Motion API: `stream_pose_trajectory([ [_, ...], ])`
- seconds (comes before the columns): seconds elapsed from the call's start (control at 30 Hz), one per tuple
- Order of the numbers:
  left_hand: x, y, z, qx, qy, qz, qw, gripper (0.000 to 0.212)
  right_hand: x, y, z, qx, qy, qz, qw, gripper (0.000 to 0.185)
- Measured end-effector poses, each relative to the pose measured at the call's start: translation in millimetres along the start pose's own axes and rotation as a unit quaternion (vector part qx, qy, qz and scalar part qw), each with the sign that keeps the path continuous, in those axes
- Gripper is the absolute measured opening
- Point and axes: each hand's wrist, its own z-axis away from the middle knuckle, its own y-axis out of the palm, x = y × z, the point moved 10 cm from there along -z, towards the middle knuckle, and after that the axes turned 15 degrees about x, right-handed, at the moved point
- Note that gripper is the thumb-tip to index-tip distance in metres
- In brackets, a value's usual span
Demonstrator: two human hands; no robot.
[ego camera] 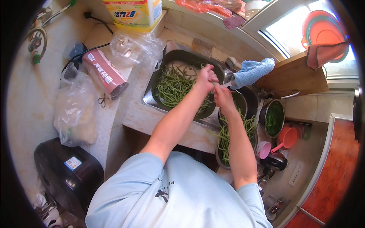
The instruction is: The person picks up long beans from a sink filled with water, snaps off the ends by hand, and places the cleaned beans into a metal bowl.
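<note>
Both hands meet over the divide between two sink bowls. My left hand [207,77] is closed around green long beans; a bit of green shows above the fist. Close beside it, my right hand [223,98] pinches the same beans, and a short green length is visible between the two hands. Under my left forearm, a heap of long beans [175,89] lies in water in a dark basin [185,54] set in the left bowl. More long beans [225,139] hang over a container [221,163] under my right forearm, which partly hides them.
A faucet wrapped in a blue cloth [253,72] juts just beyond my hands. Right of the sink stand a pot of leafy greens [274,118], a red ladle [286,137] and a pink cup [264,150]. Left are a noodle pack [105,74], a plastic bag [77,114] and a detergent jug [132,14].
</note>
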Motion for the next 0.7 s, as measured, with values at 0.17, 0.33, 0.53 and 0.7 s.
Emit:
stream_pose_trajectory([
  [0.17, -14.0, -14.8, -6.4, -0.075, -0.009, 0.028, 0.997, 0.026, 11.3, 18.8, 22.7, 0.043, 0.100, -0.163, 0.981, 0.027],
  [0.33, -59.4, -56.1, -6.3, -0.111, 0.035, -0.015, 0.993, 0.029, 38.9, 5.6, 37.6, -0.014, -0.027, 0.221, 0.975, 0.030],
  [0.53, -155.1, -161.6, 27.4, -0.200, 0.055, -0.510, 0.835, 0.028, 57.3, -12.6, 96.0, -0.020, -0.015, 0.241, 0.970, 0.020],
  [0.7, -107.1, -127.7, 46.8, -0.223, -0.013, -0.799, 0.558, 0.042, 51.7, -52.5, 159.6, -0.077, -0.015, 0.208, 0.975, 0.015],
])
